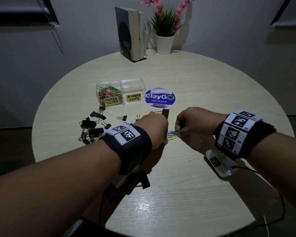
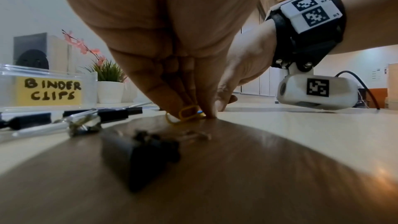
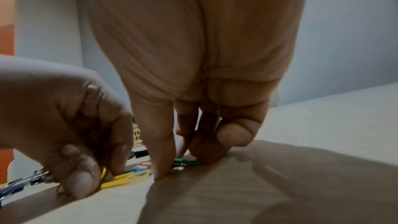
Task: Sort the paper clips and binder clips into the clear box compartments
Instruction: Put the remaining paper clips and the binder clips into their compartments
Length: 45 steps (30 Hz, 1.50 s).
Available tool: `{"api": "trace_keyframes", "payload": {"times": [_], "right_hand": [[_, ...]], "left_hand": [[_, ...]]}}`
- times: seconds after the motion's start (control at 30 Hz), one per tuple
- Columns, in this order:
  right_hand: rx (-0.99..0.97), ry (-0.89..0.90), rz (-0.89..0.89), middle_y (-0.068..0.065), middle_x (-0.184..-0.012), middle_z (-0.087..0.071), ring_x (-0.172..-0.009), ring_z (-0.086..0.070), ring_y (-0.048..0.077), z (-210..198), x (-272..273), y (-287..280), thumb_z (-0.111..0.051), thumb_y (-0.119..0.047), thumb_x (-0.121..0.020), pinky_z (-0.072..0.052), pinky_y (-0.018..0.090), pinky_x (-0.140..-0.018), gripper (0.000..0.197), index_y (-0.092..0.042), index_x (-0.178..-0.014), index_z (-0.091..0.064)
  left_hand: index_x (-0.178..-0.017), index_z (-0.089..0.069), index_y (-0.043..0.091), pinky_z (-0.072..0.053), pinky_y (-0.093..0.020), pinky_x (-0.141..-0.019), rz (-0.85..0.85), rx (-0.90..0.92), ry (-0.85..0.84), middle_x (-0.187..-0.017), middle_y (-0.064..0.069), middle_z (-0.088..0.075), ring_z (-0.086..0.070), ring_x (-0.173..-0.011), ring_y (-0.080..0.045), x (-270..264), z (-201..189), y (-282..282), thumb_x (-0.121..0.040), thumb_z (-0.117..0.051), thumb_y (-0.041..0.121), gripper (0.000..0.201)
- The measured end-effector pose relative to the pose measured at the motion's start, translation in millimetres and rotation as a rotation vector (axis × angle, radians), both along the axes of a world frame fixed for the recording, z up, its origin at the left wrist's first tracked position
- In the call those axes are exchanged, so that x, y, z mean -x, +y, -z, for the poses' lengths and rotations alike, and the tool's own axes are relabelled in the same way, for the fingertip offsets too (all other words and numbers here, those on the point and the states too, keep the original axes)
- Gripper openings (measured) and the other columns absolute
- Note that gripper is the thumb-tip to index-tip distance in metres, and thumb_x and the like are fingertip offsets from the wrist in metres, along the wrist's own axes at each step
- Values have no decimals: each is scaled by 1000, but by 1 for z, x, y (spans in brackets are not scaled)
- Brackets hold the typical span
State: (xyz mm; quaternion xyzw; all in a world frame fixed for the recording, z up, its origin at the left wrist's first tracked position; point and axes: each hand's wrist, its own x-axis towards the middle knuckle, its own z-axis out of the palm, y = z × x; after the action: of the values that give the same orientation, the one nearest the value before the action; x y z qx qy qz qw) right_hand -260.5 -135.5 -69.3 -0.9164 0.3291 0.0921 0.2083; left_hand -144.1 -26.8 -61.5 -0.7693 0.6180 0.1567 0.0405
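The left hand point(image 2: 172, 40) pinches a yellow wire paper clip point(image 2: 189, 112) between thumb and fingertips at the table surface, centre of the left wrist view. The right hand point(image 3: 193, 57) closes thumb and fingertips narrowly on a green wire paper clip point(image 3: 186, 161), lower centre of the right wrist view. More yellow and blue loose paper clips point(image 3: 127, 177) lie between the two hands.

The head view shows both hands as backs and knuckles only, with the small coloured cluster between them; the pinches themselves show only in the wrist views. The left wrist view alone shows a blurred black binder clip point(image 2: 140, 157) lying close under the camera.

How many clips each hand holds cannot be determined.

The clear plastic two-compartment box point(image 1: 120, 93) stands left of centre in the head view on the round pale wooden table point(image 1: 212, 86). Its left compartment, labelled PAPER CLIPS, holds multicoloured paper clips point(image 1: 108, 92); no contents can be seen in the right compartment, labelled BINDER CLIPS. A scatter of black binder clips with silver handles point(image 1: 92, 127) lies just below the box. One large silver paper clip point(image 1: 112, 113) lies among them.

A blue round sticker point(image 1: 160, 97) lies right of the box.
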Motion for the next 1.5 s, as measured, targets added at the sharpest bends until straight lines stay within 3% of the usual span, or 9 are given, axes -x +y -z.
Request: {"api": "trace_keyframes", "payload": {"times": [0.2, 0.5, 0.7, 0.87, 1.0, 1.1, 1.27, 1.4, 1.5], "right_hand": [[40, 24, -11, -9, -74, -65, -70, -57, 11, -1, 0, -1, -70, -16, -76, -40, 22, -58, 6, -20, -80, -67], [37, 8, 10, -6, -81, -70, -76, -60, 13, -2, 5, 1, -74, -24, -79, -46, 28, -69, 8, -19, -86, -73], [127, -78, -75, -12, -69, -64, -69, -58, 7, -9, 1, 13, -71, -31, -79, -41, 20, -60, 8, -23, -78, -69], [212, -32, -175, -13, -59, -54, -57, -49, 2, -3, -8, 29, -69, -25, -78, -34, 17, -54, 25, -27, -61, -50], [108, 12, -163, -14, -80, -64, -76, -59, 7, -11, -14, 30, -71, -21, -77, -42, 17, -64, 13, -26, -88, -65], [178, 73, -191, -13, -78, -59, -78, -55, 12, -9, -17, 33, -66, -21, -80, -41, 21, -65, 8, -28, -79, -63], [212, 138, -214, -14, -77, -54, -77, -51, 13, -8, -22, 35, -63, -20, -80, -39, 22, -66, 31, -32, -61, -42], [189, 145, -218, -17, -66, -51, -64, -48, 4, -12, -23, 35, -65, -19, -81, -33, 13, -55, 30, -29, -62, -43], [112, 135, -175, -15, -74, -59, -70, -54, 3, -14, -21, 36, -70, -22, -79, -39, 15, -60, 14, -29, -76, -58]], "left_hand": [[-118, -65, 9, -43, -28, -74, 74, 8, -26, -111, -9, -66, -62, -102, -26, 3, 2, 5, -95, -57, 24, 29], [-117, -69, 16, -39, -23, -74, 105, 82, 101, -112, -4, -67, -61, -102, -21, -4, -3, 14, -93, -62, 21, 25], [-98, -74, 21, -48, -25, -73, 11, 232, 150, -91, 5, -67, -63, -89, -16, -25, -19, 33, -82, -71, 25, 16], [-88, -72, 20, -42, -22, -67, -222, 271, 57, -78, 9, -61, -62, -84, -14, -108, -40, 41, -83, -74, 20, 5], [-108, -73, 23, -46, -25, -77, -293, 160, -90, -107, -2, -70, -63, -96, -22, -157, -32, 37, -85, -68, 15, 25], [-123, -67, 24, -48, -29, -86, -239, 49, -150, -121, -6, -66, -62, -107, -26, -167, -22, 29, -89, -63, 15, 36], [-121, -69, 27, -47, -25, -78, -175, -54, -182, -117, -4, -68, -64, -95, -23, -167, -14, 23, -89, -59, 10, 37], [-121, -69, 22, -40, -23, -78, -157, -19, -188, -124, -7, -65, -62, -108, -26, -166, -10, 24, -91, -57, 9, 35], [-119, -70, 17, -45, -25, -81, -165, -28, -143, -120, -6, -68, -63, -107, -25, -165, -7, 25, -92, -57, 12, 30]]}}
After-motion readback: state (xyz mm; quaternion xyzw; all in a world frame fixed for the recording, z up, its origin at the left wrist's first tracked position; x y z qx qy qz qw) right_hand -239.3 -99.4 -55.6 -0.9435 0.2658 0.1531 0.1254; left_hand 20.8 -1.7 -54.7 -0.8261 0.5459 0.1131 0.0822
